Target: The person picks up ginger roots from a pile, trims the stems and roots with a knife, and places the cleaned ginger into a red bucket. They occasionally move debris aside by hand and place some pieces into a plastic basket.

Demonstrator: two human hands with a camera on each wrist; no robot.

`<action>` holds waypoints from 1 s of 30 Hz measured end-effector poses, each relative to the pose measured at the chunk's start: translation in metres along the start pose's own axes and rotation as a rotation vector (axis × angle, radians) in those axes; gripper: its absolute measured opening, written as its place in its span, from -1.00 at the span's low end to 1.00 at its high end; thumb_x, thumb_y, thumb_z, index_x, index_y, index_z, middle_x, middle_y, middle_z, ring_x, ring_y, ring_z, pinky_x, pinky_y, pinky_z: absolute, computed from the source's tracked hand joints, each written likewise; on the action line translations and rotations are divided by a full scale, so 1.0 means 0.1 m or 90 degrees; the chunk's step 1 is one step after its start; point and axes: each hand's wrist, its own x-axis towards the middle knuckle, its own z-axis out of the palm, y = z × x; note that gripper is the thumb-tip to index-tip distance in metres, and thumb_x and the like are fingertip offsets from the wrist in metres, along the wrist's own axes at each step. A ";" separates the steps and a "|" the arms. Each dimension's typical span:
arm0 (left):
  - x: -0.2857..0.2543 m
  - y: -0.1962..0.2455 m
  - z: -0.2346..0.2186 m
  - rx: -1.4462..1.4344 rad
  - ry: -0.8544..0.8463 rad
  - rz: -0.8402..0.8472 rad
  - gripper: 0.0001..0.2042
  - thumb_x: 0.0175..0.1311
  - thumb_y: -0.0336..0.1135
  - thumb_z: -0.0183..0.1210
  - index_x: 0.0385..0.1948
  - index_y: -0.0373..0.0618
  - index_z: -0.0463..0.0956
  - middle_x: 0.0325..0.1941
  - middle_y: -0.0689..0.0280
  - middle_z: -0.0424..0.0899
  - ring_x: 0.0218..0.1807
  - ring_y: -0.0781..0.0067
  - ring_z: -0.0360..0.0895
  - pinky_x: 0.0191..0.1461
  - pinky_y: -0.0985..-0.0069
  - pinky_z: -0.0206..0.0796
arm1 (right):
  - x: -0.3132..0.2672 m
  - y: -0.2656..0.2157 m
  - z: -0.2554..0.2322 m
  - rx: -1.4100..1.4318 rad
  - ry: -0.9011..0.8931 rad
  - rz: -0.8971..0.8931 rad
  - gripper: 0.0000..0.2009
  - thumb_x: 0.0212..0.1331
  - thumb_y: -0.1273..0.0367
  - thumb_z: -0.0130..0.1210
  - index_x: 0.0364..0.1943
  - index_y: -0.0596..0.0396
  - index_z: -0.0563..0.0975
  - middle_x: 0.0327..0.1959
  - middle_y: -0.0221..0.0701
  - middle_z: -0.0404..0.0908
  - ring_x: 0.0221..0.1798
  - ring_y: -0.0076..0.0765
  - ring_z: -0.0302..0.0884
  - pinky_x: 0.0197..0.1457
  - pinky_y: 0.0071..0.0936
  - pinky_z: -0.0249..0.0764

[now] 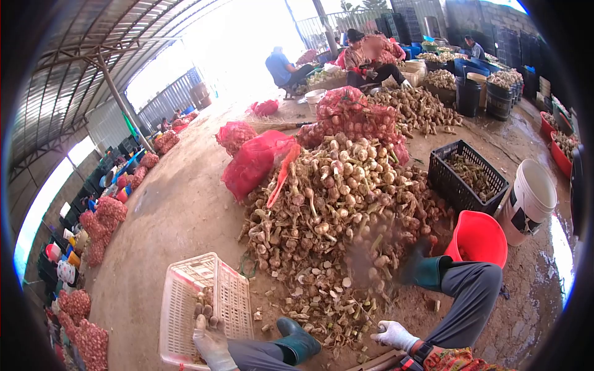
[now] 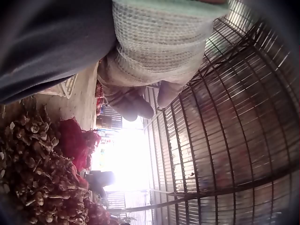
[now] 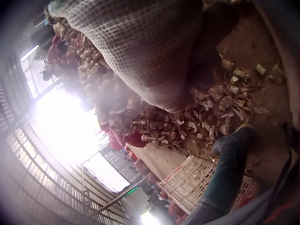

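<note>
Evidently the left hand (image 1: 213,343) is gripping nothing that I can see: from my remote post, its wrist camera shows the gloved fingers (image 2: 133,105) loosely bent with the thumb standing apart, and the head camera puts it at seven o'clock, over the white slatted crate (image 1: 232,300). At five o'clock, the right hand (image 1: 396,337), also gloved, has its fingers shadowed and partly hidden, so I cannot tell whether it clasps anything. A dark wristband (image 1: 423,352) sits behind that glove. Between and beyond the hands, the garlic heap (image 1: 337,191) fills the centre of my head view, with trimmed scraps (image 1: 334,303) spilling toward six o'clock. One green boot (image 1: 300,340) stands at six, beside the crate; the other (image 1: 430,272) is at four, against the heap's edge. The red bucket (image 1: 479,238) lies tipped between three and four, and a black crate (image 1: 468,176) holding more garlic sits at three. Just beside it, the white bucket (image 1: 533,188) carries a dark label (image 1: 525,216) whose writing I cannot read. Pale marks on the dark bucket (image 1: 499,102) at two o'clock are likewise too small for me to make out. Red mesh sacks (image 1: 260,164) slump against the heap at ten, others (image 1: 105,219) line the floor at nine, and a seated person (image 1: 359,62) is at one.
</note>
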 end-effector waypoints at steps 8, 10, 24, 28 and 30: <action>0.03 -0.01 -0.05 -0.013 -0.012 -0.006 -0.65 0.26 -0.38 0.10 0.09 -0.14 0.41 -0.10 0.21 0.62 -0.37 0.55 0.52 -0.26 0.54 0.51 | -0.04 -0.07 0.00 -0.019 0.003 0.014 -0.68 0.05 0.19 0.30 -0.53 0.08 0.43 -0.64 -0.48 0.52 -0.58 -0.59 0.43 -0.49 -0.57 0.34; 0.02 -0.01 -0.04 -0.007 -0.011 -0.001 -0.65 0.25 -0.39 0.10 0.09 -0.14 0.41 -0.11 0.21 0.62 -0.38 0.55 0.52 -0.26 0.53 0.51 | -0.06 -0.10 -0.01 -0.013 0.004 0.017 -0.68 0.05 0.18 0.30 -0.53 0.07 0.43 -0.64 -0.48 0.52 -0.59 -0.59 0.43 -0.50 -0.57 0.34; 0.01 -0.02 -0.01 0.000 0.001 0.005 -0.66 0.27 -0.38 0.08 0.09 -0.13 0.40 -0.11 0.21 0.61 -0.40 0.57 0.52 -0.27 0.50 0.52 | -0.01 -0.03 0.00 0.003 -0.022 0.007 -0.64 0.05 0.17 0.32 -0.55 0.06 0.38 -0.67 -0.49 0.48 -0.61 -0.59 0.39 -0.55 -0.55 0.29; -0.02 0.00 0.02 0.012 0.024 -0.003 -0.68 0.30 -0.38 0.05 0.09 -0.11 0.40 -0.11 0.22 0.60 -0.40 0.59 0.49 -0.27 0.50 0.51 | -0.01 -0.03 0.01 -0.004 -0.026 0.006 -0.62 0.04 0.15 0.32 -0.56 0.05 0.36 -0.68 -0.49 0.47 -0.62 -0.59 0.38 -0.57 -0.55 0.28; -0.02 0.00 0.02 0.015 0.032 -0.006 -0.69 0.31 -0.38 0.04 0.08 -0.10 0.41 -0.11 0.22 0.60 -0.40 0.59 0.48 -0.27 0.50 0.50 | 0.00 -0.01 0.01 -0.006 -0.024 -0.016 -0.61 0.04 0.15 0.32 -0.57 0.04 0.35 -0.68 -0.50 0.46 -0.63 -0.59 0.38 -0.57 -0.54 0.28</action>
